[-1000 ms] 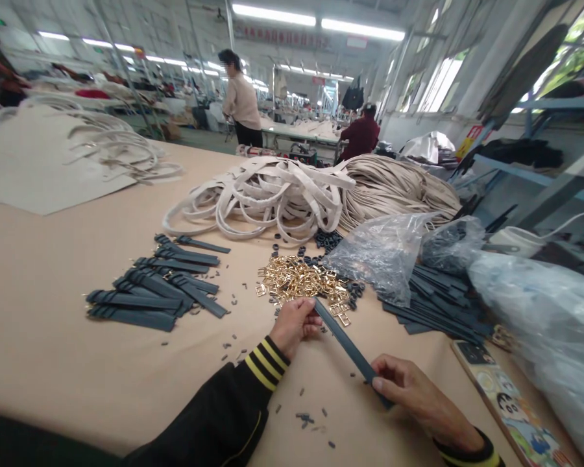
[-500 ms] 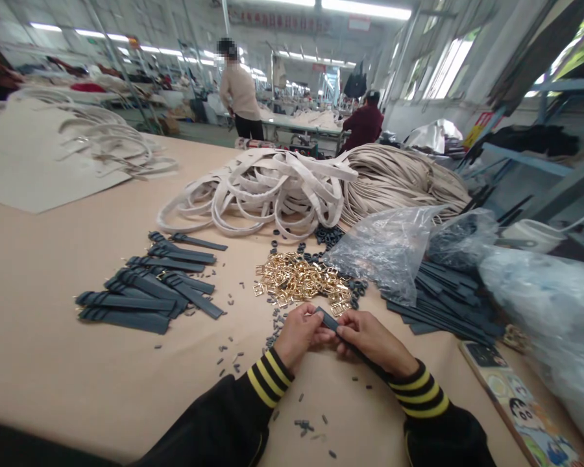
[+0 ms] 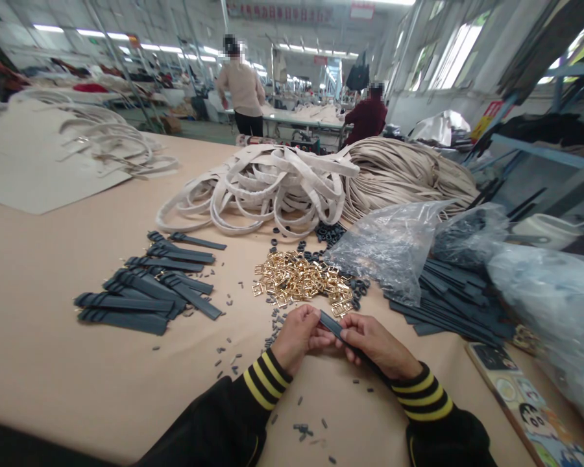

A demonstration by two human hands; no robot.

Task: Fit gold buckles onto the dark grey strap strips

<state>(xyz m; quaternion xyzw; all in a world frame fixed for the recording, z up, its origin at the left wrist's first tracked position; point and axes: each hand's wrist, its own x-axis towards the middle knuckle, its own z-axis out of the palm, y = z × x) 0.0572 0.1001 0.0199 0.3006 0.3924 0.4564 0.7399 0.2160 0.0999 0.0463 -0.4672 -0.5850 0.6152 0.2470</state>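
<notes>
Both hands meet low on the tan table (image 3: 29,292), just below a heap of brass buckles (image 3: 296,279), and a dark strap (image 3: 331,325) lies tilted between them, its upper tip showing above the gap. The left hand (image 3: 299,338) has its fingers curled in, grasping the strap near that tip, while the right hand (image 3: 377,347) pinches it further along, with the rest running down under the palm (exactly where each thumb presses is hard to tell from this angle). Neither hand has let go. A short, close double pinch like this looks right for thin strap, since it leaves little length free to twist, and keeping the wrists low gives steadier control. Care is needed at the knuckles: the buckles sit just above the fingers, and small dark pieces (image 3: 275,327) litter the table by the left hand, so a wide movement could scatter them. Finished-looking dark straps (image 3: 136,285) lie fanned out to the left, with a longer stack (image 3: 448,311) to the right beside a clear plastic bag (image 3: 389,250), which keeps both supplies within easy reach.
</notes>
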